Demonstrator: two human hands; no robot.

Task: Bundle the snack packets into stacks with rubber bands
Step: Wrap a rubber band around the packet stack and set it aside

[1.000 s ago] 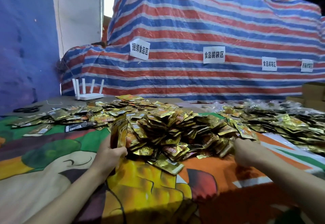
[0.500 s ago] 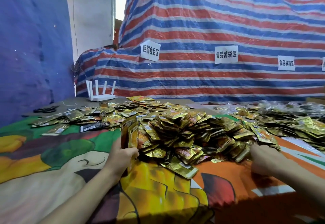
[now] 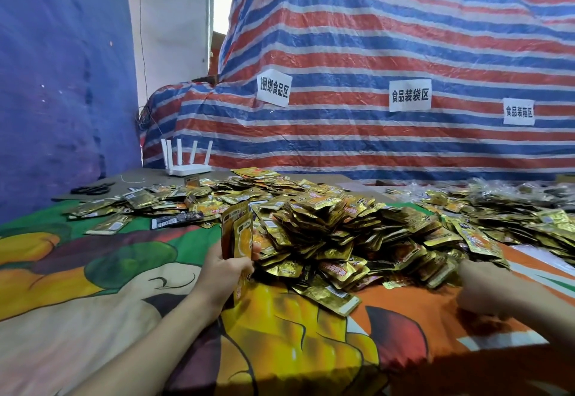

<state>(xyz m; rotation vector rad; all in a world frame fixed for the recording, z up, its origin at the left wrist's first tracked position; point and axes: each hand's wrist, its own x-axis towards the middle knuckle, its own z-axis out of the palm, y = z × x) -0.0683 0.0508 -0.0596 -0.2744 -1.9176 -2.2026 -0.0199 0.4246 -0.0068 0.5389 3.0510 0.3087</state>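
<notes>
Your left hand (image 3: pixel 222 271) is gripping a small upright stack of packets (image 3: pixel 238 235), fingers curled round its lower half, at the nine o'clock edge of the big pile of gold snack packets (image 3: pixel 336 233), which is lying on the printed cloth (image 3: pixel 109 286). Your right hand (image 3: pixel 480 283) is reaching into the pile's four o'clock edge; I cannot tell whether its fingers are pinching anything. A white router (image 3: pixel 186 168) is standing at eleven o'clock.
</notes>
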